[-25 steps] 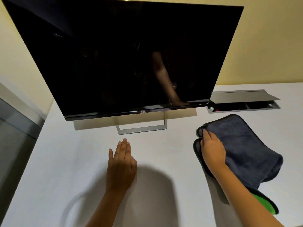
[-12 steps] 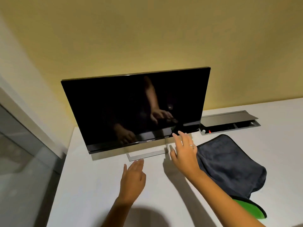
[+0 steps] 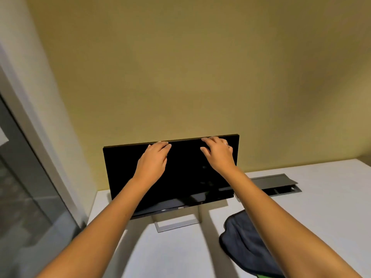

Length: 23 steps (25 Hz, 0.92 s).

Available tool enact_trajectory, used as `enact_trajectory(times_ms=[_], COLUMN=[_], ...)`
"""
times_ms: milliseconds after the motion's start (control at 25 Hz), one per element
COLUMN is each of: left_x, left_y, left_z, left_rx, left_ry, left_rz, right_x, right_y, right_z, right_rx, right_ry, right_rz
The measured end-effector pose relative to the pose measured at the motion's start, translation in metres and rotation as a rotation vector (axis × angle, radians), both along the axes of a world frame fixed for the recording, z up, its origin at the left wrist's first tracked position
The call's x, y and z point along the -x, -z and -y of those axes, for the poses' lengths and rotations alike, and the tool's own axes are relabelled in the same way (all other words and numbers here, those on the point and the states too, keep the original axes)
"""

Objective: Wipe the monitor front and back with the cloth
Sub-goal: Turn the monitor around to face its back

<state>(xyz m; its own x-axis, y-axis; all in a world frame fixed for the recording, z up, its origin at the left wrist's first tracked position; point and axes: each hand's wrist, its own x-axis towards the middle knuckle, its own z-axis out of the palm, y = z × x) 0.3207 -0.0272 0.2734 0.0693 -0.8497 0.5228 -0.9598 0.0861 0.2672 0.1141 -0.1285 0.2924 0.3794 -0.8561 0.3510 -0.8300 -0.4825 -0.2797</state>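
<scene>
We see white counter (image 3: 301,227) against yellow wall (image 3: 180,67); monitor (image 3: 180,177) upright on silver stand (image 3: 176,224), screen dark. Grey cable tray (image 3: 281,186) right of monitor; dark cloth (image 3: 241,243) on counter right of stand, untouched. Left hand (image 3: 152,163) and right hand (image 3: 219,155) both at monitor's top edge, fingers curled over it, each grip closed on monitor. Cloth partly behind right forearm, cut by frame bottom; monitor back unseen.

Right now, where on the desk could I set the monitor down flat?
Bare desk lies between the stand and the near edge, left of the cloth. More lies right of the cloth, below the cable tray. Both hands grip the monitor top.
</scene>
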Motion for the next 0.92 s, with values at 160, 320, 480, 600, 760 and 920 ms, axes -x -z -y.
enact_trajectory(times_ms=[160, 320, 480, 600, 760, 920], left_x=[-0.003, 0.004, -0.002, -0.002, 0.014, 0.019], left_y=[-0.006, -0.007, -0.012, -0.019, -0.029, -0.030], left_z=[0.016, 0.027, 0.038, 0.049, 0.063, 0.072], left_rx=[-0.102, -0.104, -0.158, -0.193, -0.185, -0.181], left_ry=[-0.024, -0.090, -0.243, -0.280, -0.239, -0.277], left_rz=[0.056, 0.059, 0.051, 0.020, 0.037, -0.026], right_x=[0.008, 0.019, 0.043, 0.060, 0.068, 0.075], right_y=[-0.012, -0.013, -0.015, -0.017, -0.022, -0.024], right_z=[0.019, 0.037, 0.065, 0.082, 0.098, 0.103], right_rx=[-0.055, -0.081, -0.175, -0.136, -0.091, -0.121], right_ry=[0.029, 0.025, 0.072, 0.052, -0.033, -0.112], right_rz=[-0.171, -0.235, -0.229, -0.214, -0.098, -0.099])
